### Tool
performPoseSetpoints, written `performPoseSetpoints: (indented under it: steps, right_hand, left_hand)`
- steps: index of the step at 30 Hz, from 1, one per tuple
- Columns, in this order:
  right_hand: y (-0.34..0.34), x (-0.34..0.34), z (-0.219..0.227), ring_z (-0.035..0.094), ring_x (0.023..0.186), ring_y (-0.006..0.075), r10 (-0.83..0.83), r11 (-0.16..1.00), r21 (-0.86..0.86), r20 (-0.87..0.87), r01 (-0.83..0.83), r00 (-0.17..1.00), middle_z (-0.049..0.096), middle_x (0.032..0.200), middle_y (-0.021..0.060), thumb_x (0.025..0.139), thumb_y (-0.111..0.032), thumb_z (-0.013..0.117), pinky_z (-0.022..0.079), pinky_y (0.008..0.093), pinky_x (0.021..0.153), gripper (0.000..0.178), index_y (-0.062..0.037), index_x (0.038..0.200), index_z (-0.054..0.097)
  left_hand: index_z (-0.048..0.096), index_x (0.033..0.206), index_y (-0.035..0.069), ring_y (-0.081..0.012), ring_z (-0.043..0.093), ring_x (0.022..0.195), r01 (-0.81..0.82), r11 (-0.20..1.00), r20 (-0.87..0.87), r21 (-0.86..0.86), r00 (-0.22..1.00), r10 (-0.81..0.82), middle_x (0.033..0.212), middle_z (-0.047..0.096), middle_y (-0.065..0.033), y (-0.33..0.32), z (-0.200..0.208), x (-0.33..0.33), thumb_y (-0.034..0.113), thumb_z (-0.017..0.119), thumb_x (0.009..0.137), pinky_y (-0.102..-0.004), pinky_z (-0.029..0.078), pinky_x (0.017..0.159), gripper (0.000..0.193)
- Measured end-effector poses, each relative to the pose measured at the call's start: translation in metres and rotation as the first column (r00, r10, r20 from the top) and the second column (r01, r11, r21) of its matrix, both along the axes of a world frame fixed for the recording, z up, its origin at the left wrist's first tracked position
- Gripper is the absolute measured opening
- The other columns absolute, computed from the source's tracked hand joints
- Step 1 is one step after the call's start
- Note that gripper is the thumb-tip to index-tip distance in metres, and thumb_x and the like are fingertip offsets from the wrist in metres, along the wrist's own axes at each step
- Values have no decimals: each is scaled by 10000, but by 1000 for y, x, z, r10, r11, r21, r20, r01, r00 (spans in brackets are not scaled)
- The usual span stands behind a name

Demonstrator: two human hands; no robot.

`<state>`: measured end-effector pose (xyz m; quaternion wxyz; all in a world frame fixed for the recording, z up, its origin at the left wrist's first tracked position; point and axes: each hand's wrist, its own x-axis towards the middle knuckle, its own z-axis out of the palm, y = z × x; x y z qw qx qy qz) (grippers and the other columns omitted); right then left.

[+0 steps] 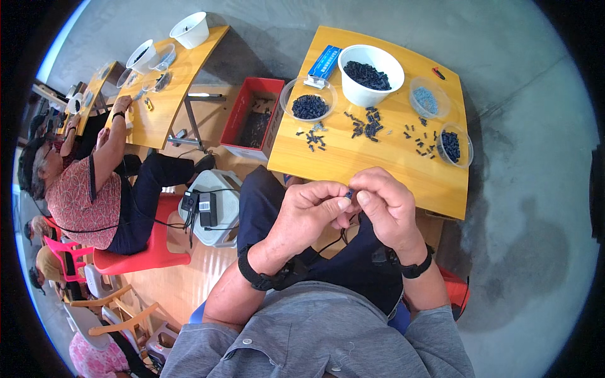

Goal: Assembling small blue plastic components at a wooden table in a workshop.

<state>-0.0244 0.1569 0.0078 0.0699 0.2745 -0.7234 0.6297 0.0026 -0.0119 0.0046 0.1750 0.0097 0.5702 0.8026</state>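
Note:
My left hand (312,209) and my right hand (386,206) meet just off the near edge of the wooden table (403,175). Between the left thumb and forefinger shows a small dark blue-black piece (349,194), mostly covered by fingers. The right thumb and forefinger are pinched together right against it; what they grip is hidden. Beyond the hands lie loose black plastic pieces (368,128), with smaller groups to the left and right. A white bucket (353,88) part filled with black pieces stands behind them.
Clear tubs hold dark pieces (309,107), light blue bits (425,99) and more dark pieces (450,145). A blue box (325,62) and a red-and-black tool (438,74) lie farther back. Left are a red bin (252,116), a stool with cables (214,201) and seated people (88,195).

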Motion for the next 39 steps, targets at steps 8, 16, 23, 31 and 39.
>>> performPoseSetpoints:
  steps: [8,16,23,31,39]
  right_hand:
    - [13,5,-5,511,457,85,226,970,-224,688,-94,690,556,632,39,948,-418,482,403,200,408,457,-4,778,575]
    - [7,6,1,494,435,70,226,974,-180,705,-138,672,548,616,23,921,-389,556,376,197,377,414,-2,777,589]
    - [3,9,1,498,490,35,34,990,-135,496,38,868,564,642,-7,896,-130,612,388,179,439,138,7,880,618]
    - [12,2,12,496,505,35,88,996,-64,486,-65,869,558,640,-12,910,-129,582,390,186,460,143,7,882,616]
    - [22,1,20,496,507,37,124,991,-107,471,-83,873,556,636,-9,909,-143,588,390,185,456,160,13,884,615]
  left_hand:
    - [646,904,-29,-152,572,947,-112,986,-336,-126,940,64,1022,600,-100,1,-9,-2,-11,617,827,-268,456,808,84]
    - [656,890,-32,-196,555,1024,-81,985,-292,-153,956,33,1033,601,-123,5,-5,-3,-36,612,798,-292,435,875,102]
    - [655,885,-40,-200,563,1007,-85,982,-293,-169,956,32,1032,605,-129,6,-5,-6,-38,619,788,-292,436,876,104]
    - [666,940,-16,-167,535,1044,12,997,-175,-74,984,-24,1118,584,-99,5,2,-8,-33,618,816,-289,406,913,134]
    - [673,933,-7,-168,525,1060,39,999,-162,11,986,-37,1139,573,-105,15,9,-9,-22,621,823,-296,398,922,122]
